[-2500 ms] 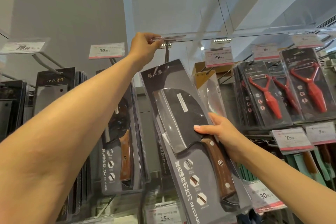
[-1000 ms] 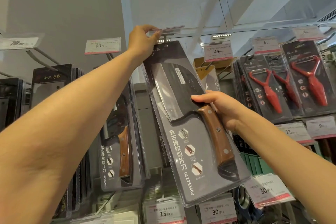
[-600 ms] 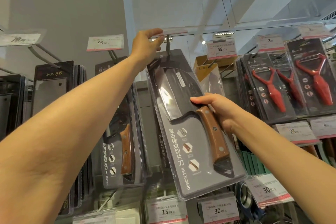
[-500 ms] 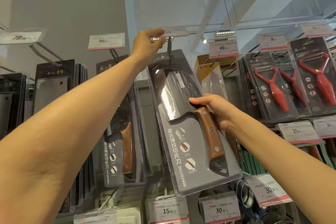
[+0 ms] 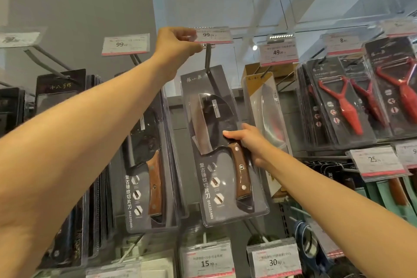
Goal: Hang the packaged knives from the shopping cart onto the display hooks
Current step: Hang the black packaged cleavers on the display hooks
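A packaged cleaver [image 5: 216,178] with a dark blade and a brown wooden handle hangs upright from a metal display hook [image 5: 208,58] in the middle of the rack. My right hand [image 5: 247,142] grips the package's right edge at mid height, thumb on its front. My left hand [image 5: 178,46] is raised above it and pinches the left end of the 99 price tag [image 5: 213,34] at the hook's tip. The shopping cart is out of view.
More packaged cleavers [image 5: 146,165] hang on the hook to the left under another 99 tag [image 5: 125,44]. A yellow-backed knife package [image 5: 266,115] hangs to the right, then red peelers [image 5: 345,106]. Price tags [image 5: 274,260] line the lower row.
The package has slid up and back along the hook and now hangs straight instead of tilted. The price tag, lifted flat before, has swung down to face forward in my left hand.
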The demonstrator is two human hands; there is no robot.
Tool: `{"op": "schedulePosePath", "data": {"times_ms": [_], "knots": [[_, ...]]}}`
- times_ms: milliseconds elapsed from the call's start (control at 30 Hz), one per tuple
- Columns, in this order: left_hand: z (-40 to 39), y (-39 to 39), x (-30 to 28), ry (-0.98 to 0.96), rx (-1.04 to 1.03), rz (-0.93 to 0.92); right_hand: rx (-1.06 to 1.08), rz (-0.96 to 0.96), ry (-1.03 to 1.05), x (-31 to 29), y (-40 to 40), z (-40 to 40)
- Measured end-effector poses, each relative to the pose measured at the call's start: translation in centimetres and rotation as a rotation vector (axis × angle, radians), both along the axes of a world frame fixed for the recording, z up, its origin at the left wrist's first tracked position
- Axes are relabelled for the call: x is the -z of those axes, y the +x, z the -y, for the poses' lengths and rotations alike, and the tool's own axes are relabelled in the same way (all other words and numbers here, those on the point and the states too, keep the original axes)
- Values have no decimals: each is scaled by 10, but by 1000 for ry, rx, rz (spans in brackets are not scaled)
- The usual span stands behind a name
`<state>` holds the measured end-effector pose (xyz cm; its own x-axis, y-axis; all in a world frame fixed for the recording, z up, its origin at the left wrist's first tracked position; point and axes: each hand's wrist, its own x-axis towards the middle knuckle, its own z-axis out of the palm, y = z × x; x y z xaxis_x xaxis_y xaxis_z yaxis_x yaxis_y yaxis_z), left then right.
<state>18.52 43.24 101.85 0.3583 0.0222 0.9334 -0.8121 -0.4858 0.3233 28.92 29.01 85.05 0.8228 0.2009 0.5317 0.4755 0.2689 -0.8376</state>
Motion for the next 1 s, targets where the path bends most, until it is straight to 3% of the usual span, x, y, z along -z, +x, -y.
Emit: {"op": "schedulePosePath", "data": {"times_ms": [600, 767, 1000], "knots": [[8, 2, 9, -237, 146, -25, 49, -45, -61, 8, 53, -22], [-3, -8, 24, -199, 106, -79, 61, -63, -87, 9, 52, -18], [-19, -16, 70, -115, 23, -280, 385, 65, -305, 16, 49, -13]]}}
